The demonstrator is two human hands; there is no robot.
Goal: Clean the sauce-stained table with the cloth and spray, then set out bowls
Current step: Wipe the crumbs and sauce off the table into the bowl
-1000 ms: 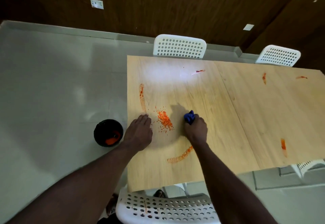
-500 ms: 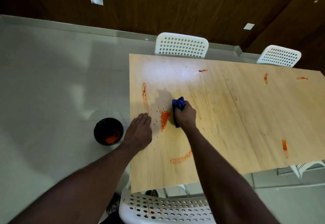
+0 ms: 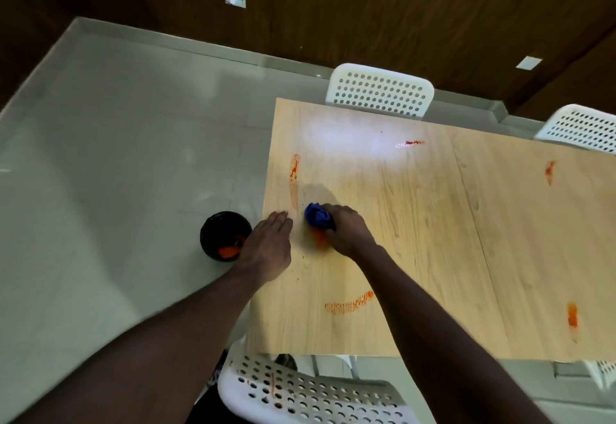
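Note:
My right hand (image 3: pixel 346 230) grips a bunched blue cloth (image 3: pixel 317 218) and presses it onto the light wooden table (image 3: pixel 416 240) near its left end, over an orange sauce smear. My left hand (image 3: pixel 266 247) lies flat, fingers straight, at the table's left edge just beside the cloth. Several sauce stains mark the tabletop: a long streak (image 3: pixel 294 177) by the left edge, a curved one (image 3: pixel 350 303) nearer me, a small one (image 3: pixel 413 142) at the far side and two (image 3: pixel 572 315) on the right half. No spray bottle or bowls for setting out are in view.
A black bowl (image 3: pixel 225 235) with orange sauce inside sits on the pale floor left of the table. White perforated chairs stand at the far side (image 3: pixel 380 90), the far right (image 3: pixel 583 127) and right below me (image 3: pixel 306 390). A dark wooden wall runs behind.
My right hand has swept the cloth leftward across the speckled sauce patch, which is now mostly wiped to a small smear under the cloth. My left hand stayed flat at the edge.

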